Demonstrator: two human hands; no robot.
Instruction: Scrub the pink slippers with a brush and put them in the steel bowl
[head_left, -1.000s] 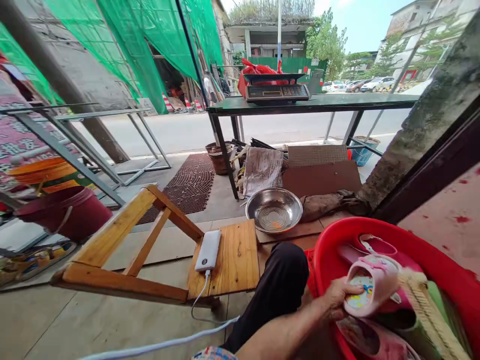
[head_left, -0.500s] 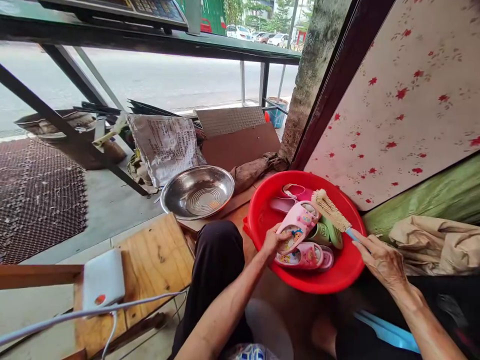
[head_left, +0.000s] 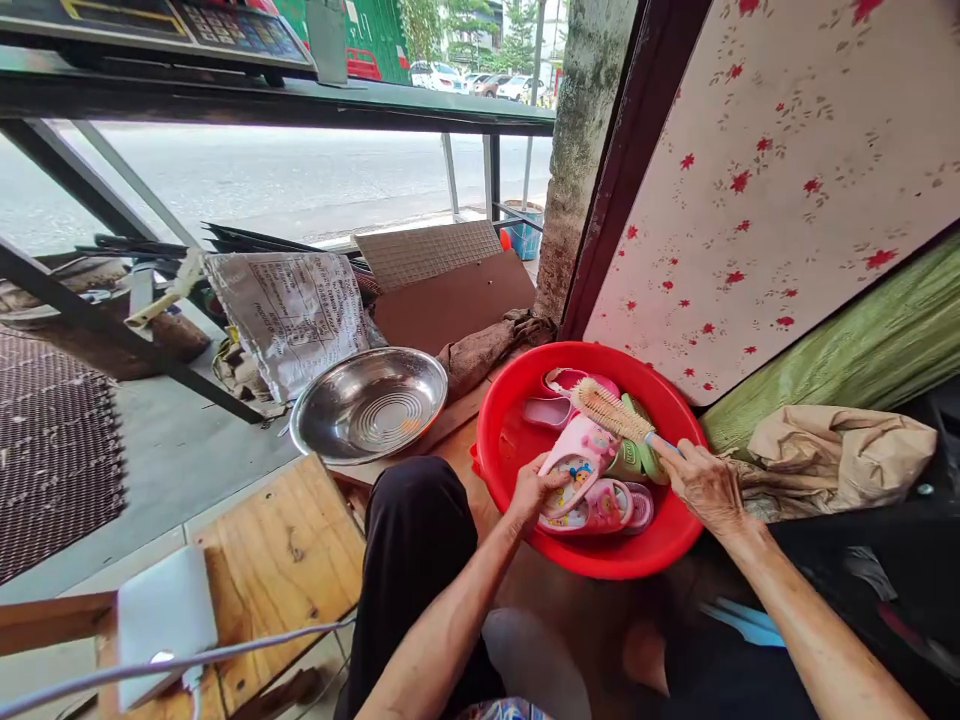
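Observation:
My left hand (head_left: pixel 534 492) is closed on a pink slipper (head_left: pixel 579 455) with cartoon figures, held tilted over the red basin (head_left: pixel 504 400). In my right hand (head_left: pixel 709 485) is the blue handle of a scrub brush (head_left: pixel 611 410); its pale bristled head lies at the toe end of the slipper, and I cannot tell whether they touch. Under the held slipper rests a matching pink slipper (head_left: pixel 606 505). Green clogs (head_left: pixel 630 460) lie beside it, partly hidden by the brush. Toward the basin's far side sits a dark pink shoe (head_left: pixel 562 380).
A steel bowl (head_left: pixel 367 405) stands left of the basin. On the wooden bench (head_left: pixel 292 550) lies a white device (head_left: pixel 169 620) with a cable. A flowered panel (head_left: pixel 757 220) rises behind the basin, and a crumpled tan cloth (head_left: pixel 832 455) lies to its right.
The view has shifted, so the surroundings sit differently in the picture. My right hand and the brush have come closer to the held slipper. My left hand keeps its hold.

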